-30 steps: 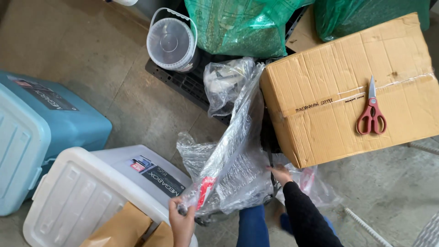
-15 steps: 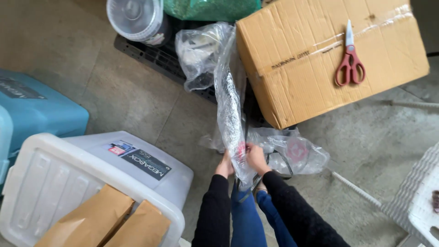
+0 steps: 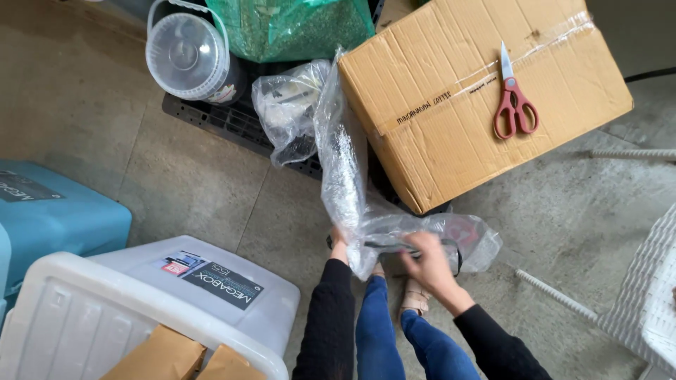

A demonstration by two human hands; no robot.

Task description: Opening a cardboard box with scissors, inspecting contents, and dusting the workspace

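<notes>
My left hand [image 3: 339, 245] grips the lower end of a long clear plastic bag [image 3: 343, 165] that stands up in front of me, mostly hidden behind the plastic. My right hand [image 3: 426, 258] holds a second crumpled clear bag [image 3: 461, 236] with a dark cord-like thing inside, low to the right of the long one. Both sleeves are black. Red-handled scissors [image 3: 512, 103] lie on top of a large cardboard box [image 3: 451, 134] just beyond the bags.
A white storage box [image 3: 141, 309] with brown cartons on it sits at lower left, a blue bin [image 3: 49, 218] beside it. A lidded clear bucket [image 3: 189, 58], a green bag [image 3: 303, 24] and another clear bag [image 3: 289, 116] rest on a black pallet [image 3: 225, 123]. White wicker furniture [image 3: 651, 295] stands right.
My hands, close together on the long bag before, have parted. The right hand has moved right onto the crumpled bag. The view shifted slightly.
</notes>
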